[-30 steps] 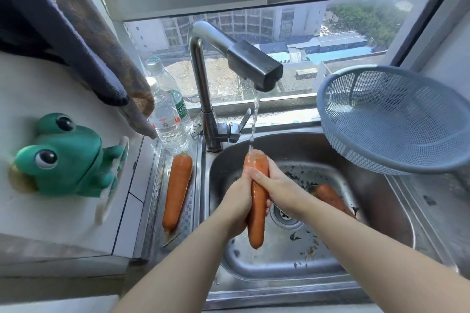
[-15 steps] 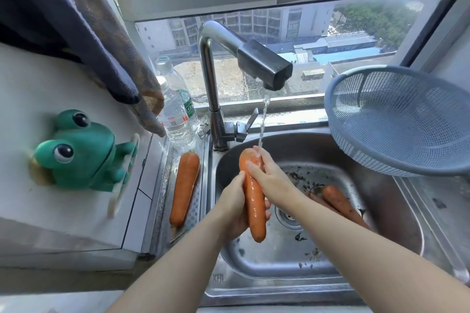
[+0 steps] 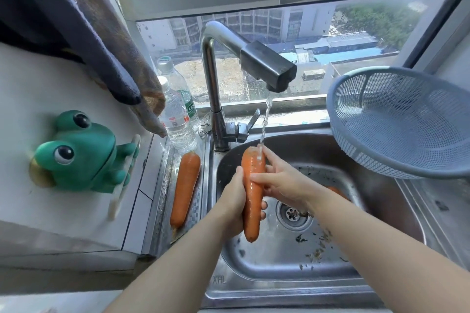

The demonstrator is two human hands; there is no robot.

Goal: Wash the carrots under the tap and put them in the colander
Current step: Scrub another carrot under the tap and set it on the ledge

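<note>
Head view: left hand (image 3: 233, 202) grips carrot (image 3: 251, 218), right hand (image 3: 283, 183) wraps top; second carrot (image 3: 336, 191) mostly hidden.

The sink (image 3: 381, 211) lies in the middle, with the tap (image 3: 267, 66) behind it. Over the basin, under the spout, a carrot (image 3: 251, 193) stands between the left hand (image 3: 234, 201) and the right hand (image 3: 282, 180), which hold it. A second carrot (image 3: 184, 185) lies on the ledge left of the sink, with bottles (image 3: 178, 119) just behind it. A third carrot (image 3: 337, 190) lies in the sink behind the right forearm. The colander (image 3: 407, 122) sits to the right.
</note>
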